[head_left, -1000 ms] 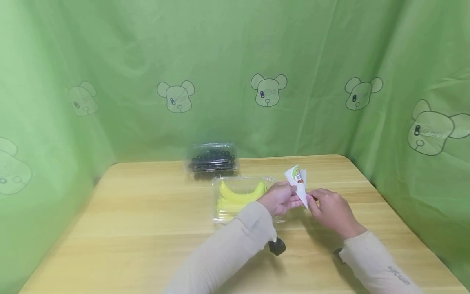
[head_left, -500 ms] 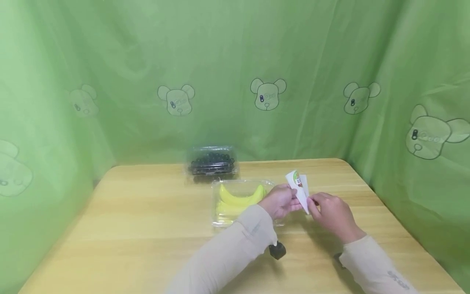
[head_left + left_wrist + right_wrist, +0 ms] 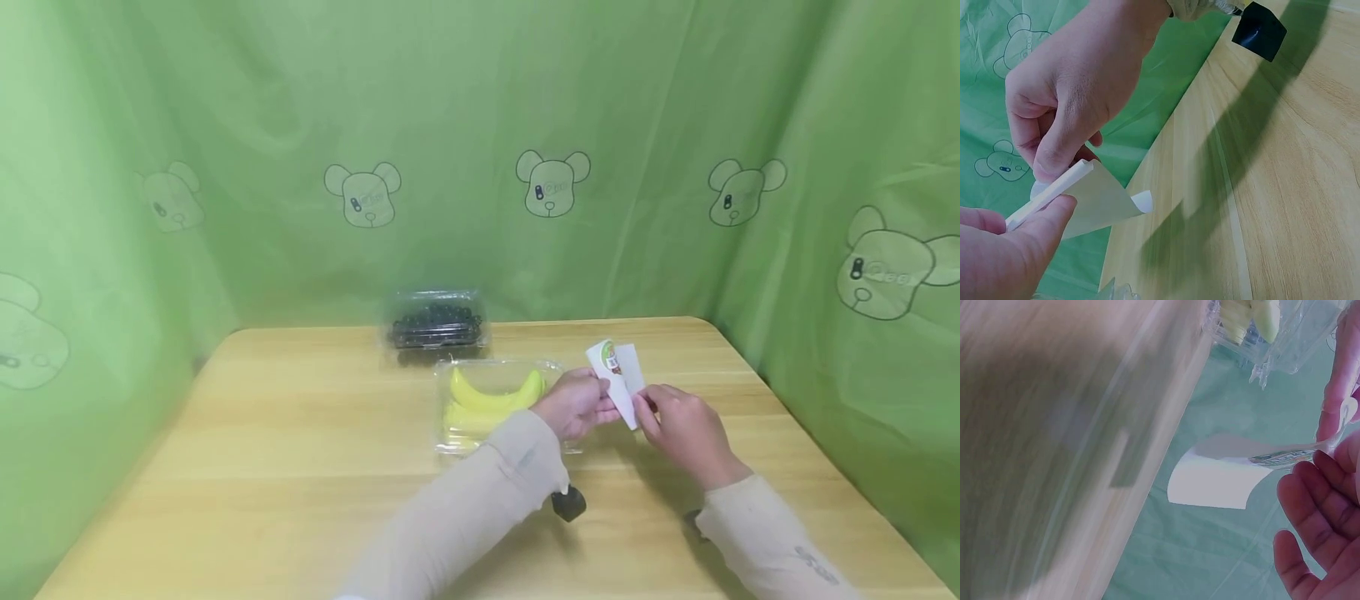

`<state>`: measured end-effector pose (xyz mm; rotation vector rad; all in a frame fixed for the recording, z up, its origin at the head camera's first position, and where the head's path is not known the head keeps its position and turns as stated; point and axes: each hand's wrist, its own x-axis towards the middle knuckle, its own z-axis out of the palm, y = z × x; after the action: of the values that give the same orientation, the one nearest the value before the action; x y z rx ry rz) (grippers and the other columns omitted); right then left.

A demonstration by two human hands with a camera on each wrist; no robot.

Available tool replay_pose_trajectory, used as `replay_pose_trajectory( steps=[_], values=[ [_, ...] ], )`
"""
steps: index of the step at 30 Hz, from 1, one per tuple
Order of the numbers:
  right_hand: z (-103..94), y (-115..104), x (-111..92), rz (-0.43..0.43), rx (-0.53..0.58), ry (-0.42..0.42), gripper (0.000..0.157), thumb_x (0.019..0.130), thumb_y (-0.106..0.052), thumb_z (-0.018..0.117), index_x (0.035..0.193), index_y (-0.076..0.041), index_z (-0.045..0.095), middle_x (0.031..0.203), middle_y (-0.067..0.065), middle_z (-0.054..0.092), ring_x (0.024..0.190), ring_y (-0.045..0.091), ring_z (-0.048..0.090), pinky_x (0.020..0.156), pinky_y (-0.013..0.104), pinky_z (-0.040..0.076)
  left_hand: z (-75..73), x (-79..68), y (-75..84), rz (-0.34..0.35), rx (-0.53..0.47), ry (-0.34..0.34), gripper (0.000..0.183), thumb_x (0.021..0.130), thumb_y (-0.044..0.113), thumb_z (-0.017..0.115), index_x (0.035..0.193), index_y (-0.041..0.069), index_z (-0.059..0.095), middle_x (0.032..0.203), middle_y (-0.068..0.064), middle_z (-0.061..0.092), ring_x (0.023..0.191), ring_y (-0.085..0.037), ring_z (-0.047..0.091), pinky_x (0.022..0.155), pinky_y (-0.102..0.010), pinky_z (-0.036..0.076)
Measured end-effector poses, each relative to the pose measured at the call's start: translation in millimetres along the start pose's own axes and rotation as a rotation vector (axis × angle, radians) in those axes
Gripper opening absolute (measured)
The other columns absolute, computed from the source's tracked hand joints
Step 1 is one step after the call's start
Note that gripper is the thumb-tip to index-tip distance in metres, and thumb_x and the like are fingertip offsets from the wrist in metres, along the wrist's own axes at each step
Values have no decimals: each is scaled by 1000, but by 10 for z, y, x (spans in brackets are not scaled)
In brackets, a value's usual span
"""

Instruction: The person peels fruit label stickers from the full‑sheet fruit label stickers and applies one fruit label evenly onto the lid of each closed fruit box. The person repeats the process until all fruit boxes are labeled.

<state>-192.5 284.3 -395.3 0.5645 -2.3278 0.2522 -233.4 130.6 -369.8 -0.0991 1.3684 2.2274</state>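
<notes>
A white sticker sheet (image 3: 628,367) bearing a round, colourful printed label (image 3: 611,360) is held up between both hands, bent along its length. My left hand (image 3: 573,404) grips it between thumb and fingers on the left side. My right hand (image 3: 686,433) pinches its lower right edge. In the left wrist view, the right thumb and fingers meet at the folded edge of the sheet (image 3: 1100,200). Behind the left wrist is a clear plastic box (image 3: 441,421) of yellow bananas (image 3: 491,406), partly hidden by that arm. The label is seen edge-on in the right wrist view.
Farther back on the wooden table (image 3: 300,433) stands another clear box (image 3: 438,296) with dark, grape-like fruit (image 3: 438,323). Green curtains (image 3: 450,100) with bear-head prints enclose the back and sides. A black wrist-worn device (image 3: 568,503) hangs below the left sleeve.
My right hand has shifted slightly right, and the right part of the sheet has spread wider from the labelled part. The left hand keeps its hold; the boxes have stayed put.
</notes>
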Motion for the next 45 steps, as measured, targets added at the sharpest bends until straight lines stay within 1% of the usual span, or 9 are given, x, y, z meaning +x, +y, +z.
replay_pose_trajectory(
  steps=[6, 9, 12, 18, 25, 32, 38, 45],
  values=[
    [-1, -4, -13, 8, 3, 9, 8, 75, -7, 64, 73, 0, 60, 57, 0, 49, 44, 7, 37, 36, 22, 33, -6, -17, -18, 12, 7, 0, 28, 91, -1, 43, 118, -8, 50, 93, -19, 60, 91, -32, 60, 85, -42, 49],
    [8, -5, -31, -3, 5, 5, 8, 75, -6, 63, 73, 0, 60, 57, 0, 49, 44, 6, 36, 36, 20, 33, -8, -29, -48, 10, 30, 33, 27, 91, -1, 43, 116, -7, 52, 91, -18, 61, 88, -30, 61, 81, -39, 51],
    [16, -4, -50, 3, 11, -1, 8, 76, -7, 63, 74, 1, 61, 57, 0, 49, 44, 6, 36, 36, 20, 33, -4, -41, -71, 9, 42, 62, 26, 91, -2, 44, 114, -7, 53, 89, -18, 61, 86, -29, 62, 79, -37, 53],
    [14, 34, -37, 38, 10, 3, 8, 77, -7, 63, 75, 1, 61, 59, 3, 52, 45, 8, 39, 36, 23, 36, 36, -36, -49, 34, 52, 86, 25, 91, -2, 44, 113, -8, 54, 88, -18, 62, 84, -28, 62, 76, -36, 54],
    [14, 73, -38, 41, 4, 3, 8, 77, -7, 62, 74, 0, 60, 59, 2, 52, 45, 8, 39, 36, 23, 35, 62, -30, -28, 26, 92, 119, 23, 90, -2, 45, 110, -7, 56, 85, -17, 62, 79, -27, 63, 72, -33, 55],
    [7, 96, -48, 63, 6, -16, 7, 78, -7, 62, 75, -1, 60, 59, 0, 51, 46, 8, 39, 38, 24, 37, 77, -37, -30, 15, 79, 121, 23, 90, -2, 45, 110, -7, 55, 84, -18, 60, 79, -28, 62, 74, -35, 54],
    [1, 121, -41, 72, 11, -5, 7, 78, -6, 62, 75, 0, 61, 60, 2, 52, 46, 10, 41, 38, 25, 38, 86, -44, -31, 20, 89, 128, 22, 90, -2, 45, 109, -6, 56, 84, -18, 61, 79, -27, 62, 73, -34, 54],
    [7, 179, -45, 80, 17, 3, 8, 78, -6, 61, 74, 0, 60, 61, 3, 55, 47, 12, 44, 39, 27, 41, 79, -52, -17, 15, 95, 120, 22, 90, -2, 45, 109, -6, 56, 84, -17, 61, 79, -27, 63, 73, -35, 54]
  ],
)
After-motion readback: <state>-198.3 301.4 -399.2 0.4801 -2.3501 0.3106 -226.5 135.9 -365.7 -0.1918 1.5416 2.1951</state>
